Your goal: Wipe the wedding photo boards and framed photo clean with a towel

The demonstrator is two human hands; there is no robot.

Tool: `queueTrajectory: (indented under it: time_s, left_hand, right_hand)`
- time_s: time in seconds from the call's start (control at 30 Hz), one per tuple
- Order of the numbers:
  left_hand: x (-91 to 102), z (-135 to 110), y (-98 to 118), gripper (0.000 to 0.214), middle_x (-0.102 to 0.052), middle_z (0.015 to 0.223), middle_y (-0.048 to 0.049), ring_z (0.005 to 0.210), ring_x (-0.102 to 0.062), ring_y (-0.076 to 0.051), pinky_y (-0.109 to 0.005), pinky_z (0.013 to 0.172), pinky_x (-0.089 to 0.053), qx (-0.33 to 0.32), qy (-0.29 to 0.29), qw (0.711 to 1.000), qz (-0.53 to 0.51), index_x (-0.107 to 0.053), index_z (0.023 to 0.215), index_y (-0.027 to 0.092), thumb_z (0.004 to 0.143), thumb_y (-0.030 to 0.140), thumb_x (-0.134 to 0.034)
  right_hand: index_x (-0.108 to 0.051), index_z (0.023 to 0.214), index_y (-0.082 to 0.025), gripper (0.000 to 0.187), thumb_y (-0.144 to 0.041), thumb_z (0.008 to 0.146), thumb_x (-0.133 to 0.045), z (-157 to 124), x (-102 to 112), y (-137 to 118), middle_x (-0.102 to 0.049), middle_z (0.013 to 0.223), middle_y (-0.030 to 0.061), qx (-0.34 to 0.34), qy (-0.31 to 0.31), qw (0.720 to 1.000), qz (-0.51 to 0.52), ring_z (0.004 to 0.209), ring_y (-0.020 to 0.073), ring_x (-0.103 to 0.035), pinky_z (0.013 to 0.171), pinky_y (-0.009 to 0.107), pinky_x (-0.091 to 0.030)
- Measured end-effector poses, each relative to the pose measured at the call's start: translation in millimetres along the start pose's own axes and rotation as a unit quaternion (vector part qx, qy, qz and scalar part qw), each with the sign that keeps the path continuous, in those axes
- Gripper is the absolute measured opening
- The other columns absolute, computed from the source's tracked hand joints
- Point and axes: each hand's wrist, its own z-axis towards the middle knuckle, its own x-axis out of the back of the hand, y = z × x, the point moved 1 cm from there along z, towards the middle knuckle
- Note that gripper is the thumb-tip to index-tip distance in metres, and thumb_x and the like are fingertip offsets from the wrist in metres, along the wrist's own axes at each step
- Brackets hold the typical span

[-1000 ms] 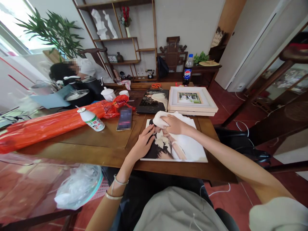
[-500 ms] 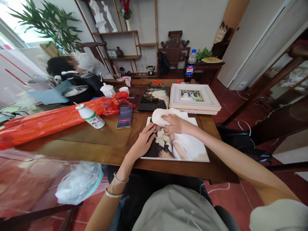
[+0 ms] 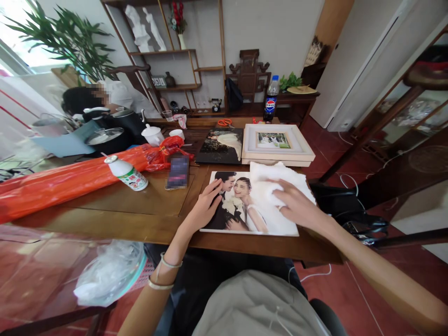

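A wedding photo print (image 3: 245,205) lies flat on the wooden table (image 3: 140,205) in front of me. My left hand (image 3: 205,205) rests on its left edge, fingers stretched flat, holding nothing. My right hand (image 3: 296,205) presses a white cloth (image 3: 273,179) against the print's right part, fingers laid over the cloth. The couple in the picture shows uncovered between my hands.
Behind the print lie a dark photo print (image 3: 222,145) and a white framed picture (image 3: 276,143). A phone (image 3: 178,171), a small white bottle (image 3: 128,173), a long orange plastic bag (image 3: 70,179), pots and a teapot (image 3: 152,135) sit to the left. Another person (image 3: 91,95) is at the far left.
My right hand has slid the white cloth from the top middle of the print over to its right side, uncovering the faces. My left hand has stayed on the left edge.
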Motion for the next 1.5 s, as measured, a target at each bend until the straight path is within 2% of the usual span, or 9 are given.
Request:
queueTrajectory:
  time_s: [0.13,0.27,0.4,0.57,0.67,0.83,1.03,1.37,1.5]
  left_hand:
    - [-1.1,0.3,-3.2,0.046,-0.04,0.151,-0.0113,0.143,-0.032,-0.025,-0.046,0.117,-0.028,-0.004,0.004,1.0,0.005,-0.046,0.141,0.02,0.099,0.035,-0.037]
    - [-2.1,0.5,-5.6,0.045,-0.04,0.151,-0.0106,0.142,-0.032,-0.024,-0.045,0.117,-0.028,-0.006,0.005,1.0,0.004,-0.047,0.141,0.02,0.099,0.034,-0.037]
    - [-1.4,-0.1,-4.8,0.046,-0.039,0.152,-0.0103,0.143,-0.031,-0.024,-0.045,0.117,-0.027,-0.002,0.001,1.0,0.001,-0.046,0.141,0.02,0.099,0.035,-0.037]
    - [-0.6,-0.7,-4.1,0.046,-0.039,0.152,-0.0103,0.143,-0.031,-0.024,-0.044,0.118,-0.026,0.001,0.001,1.0,-0.002,-0.047,0.14,0.019,0.099,0.035,-0.037]
    - [-1.1,-0.5,-5.0,0.045,-0.04,0.152,-0.0102,0.143,-0.032,-0.024,-0.044,0.117,-0.027,-0.001,0.001,1.0,-0.003,-0.047,0.14,0.02,0.098,0.035,-0.038]
    - [-2.4,-0.5,-5.5,0.045,-0.04,0.151,-0.0111,0.143,-0.032,-0.025,-0.047,0.117,-0.027,-0.004,0.005,1.0,0.001,-0.047,0.14,0.019,0.098,0.034,-0.037]
    - [-1.1,-1.0,-2.8,0.046,-0.038,0.153,-0.0104,0.144,-0.03,-0.024,-0.046,0.118,-0.026,-0.001,-0.003,1.0,0.011,-0.045,0.142,0.019,0.099,0.033,-0.035]
    - [-0.4,-0.5,-5.1,0.046,-0.039,0.152,-0.0107,0.144,-0.03,-0.024,-0.045,0.118,-0.026,-0.001,-0.007,1.0,0.003,-0.046,0.141,0.019,0.099,0.035,-0.037]
    - [-0.6,-0.8,-4.5,0.045,-0.039,0.152,-0.0096,0.144,-0.031,-0.024,-0.046,0.118,-0.026,0.0,-0.004,1.0,0.001,-0.047,0.141,0.022,0.099,0.035,-0.037]
  right_hand:
    - [-0.067,0.088,-0.015,0.037,0.0,0.06,-0.048,-15.2,-7.6,-51.3,-0.044,0.148,0.0173,0.105,-0.029,0.994,0.026,0.14,0.0288,-0.034,0.116,0.053,-0.022]
    - [-0.07,0.088,-0.015,0.036,-0.003,0.06,-0.051,-23.3,-10.5,-73.4,-0.043,0.149,0.0162,0.169,-0.078,0.981,0.059,0.142,0.0275,-0.031,0.118,0.051,-0.018]
    - [-0.068,0.089,-0.016,0.036,-0.001,0.062,-0.05,-7.9,-7.9,-45.7,-0.046,0.146,0.0149,0.148,-0.054,0.986,0.056,0.14,0.025,-0.035,0.117,0.049,-0.022]
    - [-0.064,0.084,-0.015,0.022,-0.004,0.069,-0.053,18.7,-4.1,11.9,-0.05,0.141,0.0223,0.081,-0.012,0.997,0.009,0.14,0.0321,-0.034,0.115,0.063,-0.012]
    - [-0.065,0.089,-0.014,0.027,-0.003,0.069,-0.051,17.6,-4.4,20.3,-0.053,0.138,0.0222,0.074,0.006,0.997,0.001,0.141,0.0318,-0.032,0.114,0.063,-0.014]
    - [-0.07,0.095,-0.016,0.04,-0.002,0.062,-0.053,-15.0,-7.6,-30.8,-0.043,0.149,0.016,0.109,-0.037,0.993,0.0,0.141,0.0333,-0.03,0.116,0.06,-0.015]
    - [-0.072,0.102,-0.019,0.036,-0.01,0.069,-0.06,-38.5,-11.0,-89.2,-0.039,0.152,0.0112,0.146,-0.097,0.984,0.041,0.141,0.0355,-0.029,0.116,0.059,-0.018]
    - [-0.068,0.108,-0.014,0.032,-0.013,0.077,-0.057,31.7,-10.0,5.3,-0.056,0.133,0.0209,0.039,0.015,0.998,-0.045,0.132,0.033,-0.044,0.109,0.056,-0.033]
    - [-0.067,0.109,-0.013,0.037,-0.007,0.075,-0.054,21.1,-14.2,-8.7,-0.052,0.139,0.0208,0.033,0.001,0.998,-0.058,0.137,0.0368,-0.037,0.11,0.063,-0.026]
